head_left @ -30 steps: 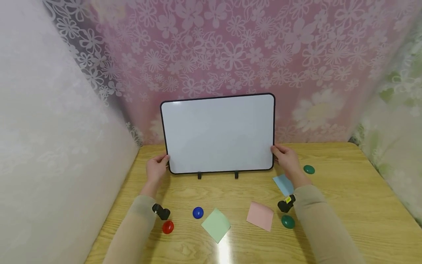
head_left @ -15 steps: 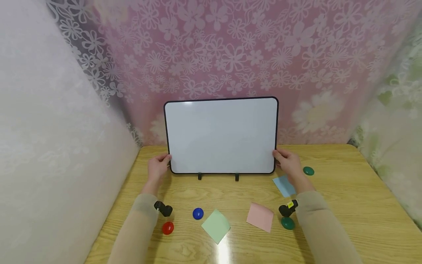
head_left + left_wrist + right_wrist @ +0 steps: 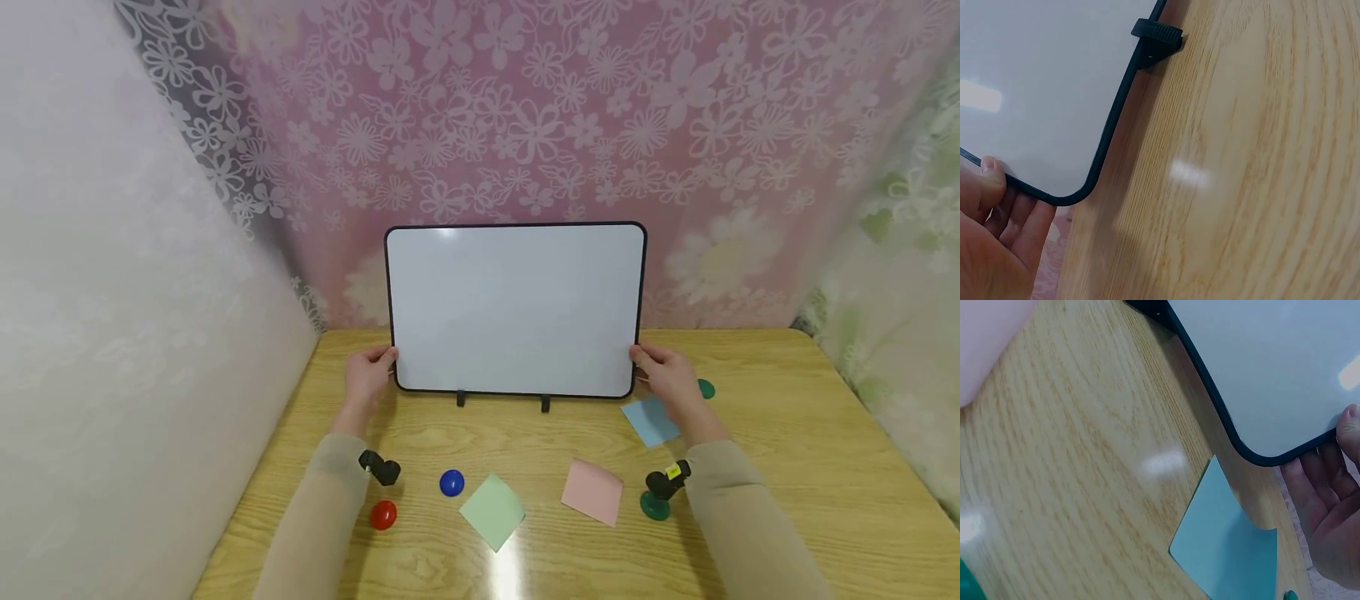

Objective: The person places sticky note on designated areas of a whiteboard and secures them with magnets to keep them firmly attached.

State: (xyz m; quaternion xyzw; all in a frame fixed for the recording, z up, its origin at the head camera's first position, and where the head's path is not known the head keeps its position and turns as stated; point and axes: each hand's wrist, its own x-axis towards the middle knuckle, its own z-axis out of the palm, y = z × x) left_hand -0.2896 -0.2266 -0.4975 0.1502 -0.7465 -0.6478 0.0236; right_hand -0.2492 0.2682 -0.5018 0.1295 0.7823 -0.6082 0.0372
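Note:
A blank whiteboard point(image 3: 516, 308) with a black frame stands upright on two small black feet point(image 3: 545, 403) at the back of the wooden table point(image 3: 787, 467). My left hand point(image 3: 369, 377) grips its lower left corner, thumb on the front face point(image 3: 992, 178). My right hand point(image 3: 666, 377) grips the lower right corner the same way point(image 3: 1347, 428). In the left wrist view one black foot point(image 3: 1157, 36) clips the whiteboard's bottom edge point(image 3: 1035, 94). The right wrist view shows the whiteboard's corner point(image 3: 1272, 375) above a blue paper square point(image 3: 1225, 547).
On the table lie a blue paper square point(image 3: 649, 419), a pink one point(image 3: 592, 492) and a green one point(image 3: 492, 511). Round magnets: blue point(image 3: 452, 482), red point(image 3: 383, 515), green point(image 3: 654, 506), another green point(image 3: 706, 388) behind my right hand. Flowered curtains enclose three sides.
Both hands have shifted the whiteboard a little to the right, straightening it from a slight tilt. The far green magnet is now partly hidden by my right hand.

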